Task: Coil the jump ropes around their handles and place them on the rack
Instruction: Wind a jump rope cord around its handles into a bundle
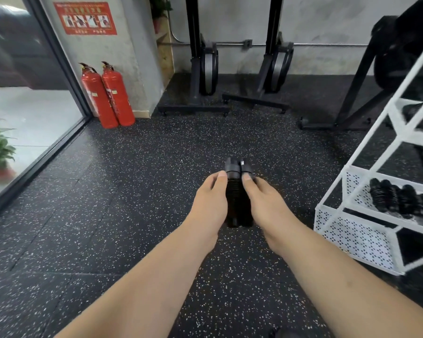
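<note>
Both hands clamp one coiled jump rope (238,191); left hand (209,203) at its 9 o'clock, right hand (266,203) at 3 o'clock; white rack (366,230) stands at 3 o'clock.

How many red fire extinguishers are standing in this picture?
2. The left fire extinguisher and the right fire extinguisher stand side by side on the floor, against the grey wall by the glass door. None seems hidden.

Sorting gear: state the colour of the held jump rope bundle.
Black jump rope bundle, head view.
</note>
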The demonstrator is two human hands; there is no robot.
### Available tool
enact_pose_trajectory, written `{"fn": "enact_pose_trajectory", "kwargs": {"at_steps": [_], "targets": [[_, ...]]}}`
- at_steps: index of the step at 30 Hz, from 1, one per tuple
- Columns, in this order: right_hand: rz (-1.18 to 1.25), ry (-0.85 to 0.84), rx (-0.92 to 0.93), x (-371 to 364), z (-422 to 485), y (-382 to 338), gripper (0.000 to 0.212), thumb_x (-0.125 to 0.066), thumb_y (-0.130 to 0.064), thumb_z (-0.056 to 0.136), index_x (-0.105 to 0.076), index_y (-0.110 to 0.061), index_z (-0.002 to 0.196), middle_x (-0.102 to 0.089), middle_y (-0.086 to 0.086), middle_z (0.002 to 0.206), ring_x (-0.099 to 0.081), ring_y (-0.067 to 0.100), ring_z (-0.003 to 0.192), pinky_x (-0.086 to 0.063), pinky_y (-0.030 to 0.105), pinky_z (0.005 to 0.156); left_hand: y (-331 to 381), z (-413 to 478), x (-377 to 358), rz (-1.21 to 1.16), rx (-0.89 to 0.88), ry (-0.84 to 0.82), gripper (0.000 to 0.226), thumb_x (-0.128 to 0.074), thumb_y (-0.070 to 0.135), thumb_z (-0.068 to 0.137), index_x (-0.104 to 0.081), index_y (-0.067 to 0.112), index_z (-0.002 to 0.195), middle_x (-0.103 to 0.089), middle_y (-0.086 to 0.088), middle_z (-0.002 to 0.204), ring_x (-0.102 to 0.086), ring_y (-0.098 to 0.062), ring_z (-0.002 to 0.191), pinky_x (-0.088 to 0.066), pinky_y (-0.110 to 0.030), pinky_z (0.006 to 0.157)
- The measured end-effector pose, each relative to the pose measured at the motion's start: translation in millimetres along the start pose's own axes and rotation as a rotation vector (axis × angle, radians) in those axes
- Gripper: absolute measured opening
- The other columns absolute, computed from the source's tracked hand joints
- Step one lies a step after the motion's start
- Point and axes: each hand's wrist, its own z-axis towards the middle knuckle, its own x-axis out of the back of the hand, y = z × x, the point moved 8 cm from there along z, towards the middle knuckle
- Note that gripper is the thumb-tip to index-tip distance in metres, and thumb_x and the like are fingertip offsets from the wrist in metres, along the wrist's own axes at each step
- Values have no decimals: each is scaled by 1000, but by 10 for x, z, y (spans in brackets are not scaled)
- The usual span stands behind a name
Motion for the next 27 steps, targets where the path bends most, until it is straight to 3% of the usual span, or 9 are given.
{"fn": "enact_pose_trajectory", "kwargs": {"at_steps": [3,6,8,12,15,18,21,24,27], "targets": [[-5,76,28,125,-85,5,34,-48,-45,111,-60,-28,138,-69,-6,127,-66,11,113,-57,35,89,-7,-89,-146,-1,17,-24,22,-48,39,113,-69,40,119,-73,5,121,-69,-17,112,-58,-49,103],[35,155,60,326,-205,-24,27,-52,-41,111,-62,-29,133,-71,-5,122,-68,11,109,-59,36,90,19,-245,-352,-19,-7,-66,28,-49,32,113,-66,34,135,-71,5,124,-67,-12,108,-59,-37,89],[55,208,82,488,-314,-57,27,-52,-40,111,-61,-28,134,-69,-7,118,-67,7,105,-56,30,82,29,-337,-503,29,-45,-107,33,-49,26,112,-65,33,140,-70,4,127,-66,-9,109,-54,-30,80],[92,275,92,870,-541,-80,26,-50,-39,112,-60,-29,133,-68,-7,114,-65,4,101,-52,26,75,35,-527,-876,122,-116,-180,38,-51,19,110,-65,33,143,-71,2,132,-68,-16,118,-57,-37,99],[65,341,103,1203,-712,-91,36,-50,-46,110,-61,-25,137,-71,-1,124,-68,15,109,-58,42,95,50,-681,-1158,140,-142,-232,37,-54,21,111,-63,29,146,-70,2,135,-67,-16,120,-55,-40,106],[-38,404,140,1575,-913,-82,55,-48,-58,102,-51,-31,150,-68,-1,134,-66,20,120,-53,51,108,24,-845,-1464,154,-120,-288,39,-58,24,111,-59,24,150,-67,2,139,-65,-17,123,-54,-37,105],[-147,419,179,1886,-1120,-92,58,-48,-51,104,-40,-33,158,-63,0,143,-62,23,127,-50,50,111,-61,-963,-1787,121,-54,-319,40,-64,29,107,-61,24,147,-69,-1,137,-68,-20,121,-55,-48,109],[-296,422,240,2148,-1293,-97,50,-51,-34,108,-39,-34,157,-64,-4,138,-63,20,122,-51,46,107,-120,-1050,-2065,83,0,-314,39,-69,29,104,-63,21,142,-72,-2,130,-70,-20,116,-56,-47,107],[-399,415,278,2353,-1359,-8,54,-61,-29,103,-40,-37,152,-61,-6,134,-61,16,120,-54,44,104,-217,-1074,-2284,71,41,-307,19,-71,26,104,-67,22,121,-74,-1,119,-71,-18,109,-57,-43,104]]}}
